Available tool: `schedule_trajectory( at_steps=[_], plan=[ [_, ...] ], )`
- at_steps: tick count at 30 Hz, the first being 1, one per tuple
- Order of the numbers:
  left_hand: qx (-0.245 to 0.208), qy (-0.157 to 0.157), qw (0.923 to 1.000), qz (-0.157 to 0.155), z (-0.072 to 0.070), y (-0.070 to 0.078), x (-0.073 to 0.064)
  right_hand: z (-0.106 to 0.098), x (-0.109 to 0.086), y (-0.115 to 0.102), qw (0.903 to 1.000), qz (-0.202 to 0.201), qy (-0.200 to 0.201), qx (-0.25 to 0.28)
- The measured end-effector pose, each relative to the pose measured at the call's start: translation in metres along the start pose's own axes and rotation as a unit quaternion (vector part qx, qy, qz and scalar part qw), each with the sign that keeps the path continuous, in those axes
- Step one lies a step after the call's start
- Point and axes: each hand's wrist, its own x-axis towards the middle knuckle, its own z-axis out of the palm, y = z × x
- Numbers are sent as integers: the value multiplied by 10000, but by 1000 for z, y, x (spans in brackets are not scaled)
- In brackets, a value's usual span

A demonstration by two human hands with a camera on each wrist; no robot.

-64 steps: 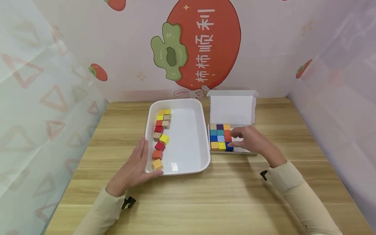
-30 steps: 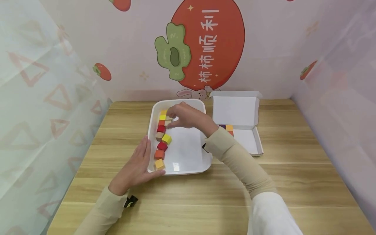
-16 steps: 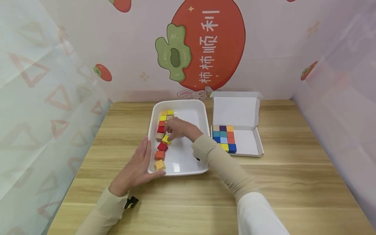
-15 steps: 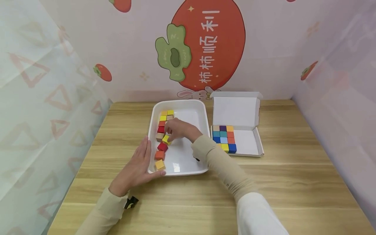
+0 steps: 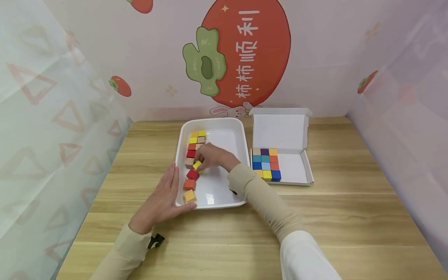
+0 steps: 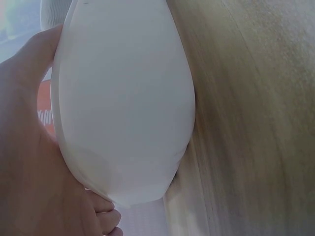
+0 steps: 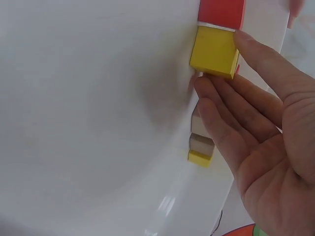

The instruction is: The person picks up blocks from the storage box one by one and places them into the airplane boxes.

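A white tray (image 5: 224,182) stands mid-table with a line of small wooden cubes along its left side. My left hand (image 5: 161,200) rests against the tray's near-left corner, fingers straight along the left wall and thumb over the near rim. Inside the tray, my right hand (image 5: 212,156) pinches a yellow cube (image 7: 215,50) between thumb and fingertips. In the right wrist view that cube sits against a red cube (image 7: 221,12). Nearer lie an orange-red cube (image 5: 189,184) and a light orange cube (image 5: 190,196). My right fingers partly cover the plain wood cubes behind.
Right of the tray, a white cardboard box (image 5: 293,167) lies with its lid raised at the back. Rows of coloured cubes (image 5: 265,158) fill its left part. Its bare white floor shows on the right. Printed cloth walls (image 5: 157,77) surround the wooden table (image 5: 332,217).
My right hand has moved from the cubes in the box to the tray, first over the far cubes, then nearer to the yellow cube, which it now pinches. My left hand stays at the tray.
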Motion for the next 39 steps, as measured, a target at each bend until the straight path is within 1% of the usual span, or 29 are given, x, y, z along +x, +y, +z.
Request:
schedule_trajectory(
  at_steps=[7,11,15,19,23,25,27,32,39],
  plan=[
    [55,-36,10000,-52,0,0,2,0,-3,3,9999,-96,-78,52],
    [65,-17,10000,-52,0,0,2,-6,-6,2,9999,-142,-50,-28],
    [96,-6,9999,-57,2,-1,2,-19,-13,-2,9998,-166,90,-103],
    [87,-8,9999,-81,2,-1,1,-37,-28,-4,9992,-199,289,-181],
    [103,-16,9999,-106,2,0,2,-57,-51,1,9982,-205,465,-324],
    [122,-27,9999,-118,2,0,2,-64,-65,7,9974,-198,554,-412],
    [110,-36,9999,-117,1,1,2,-71,-80,15,9972,-108,628,-383],
    [76,-5,10000,-64,0,1,1,-82,-121,44,9950,225,947,-217],
    [39,19,10000,-29,1,1,1,-94,-178,92,9876,794,1309,-347]
  ],
)
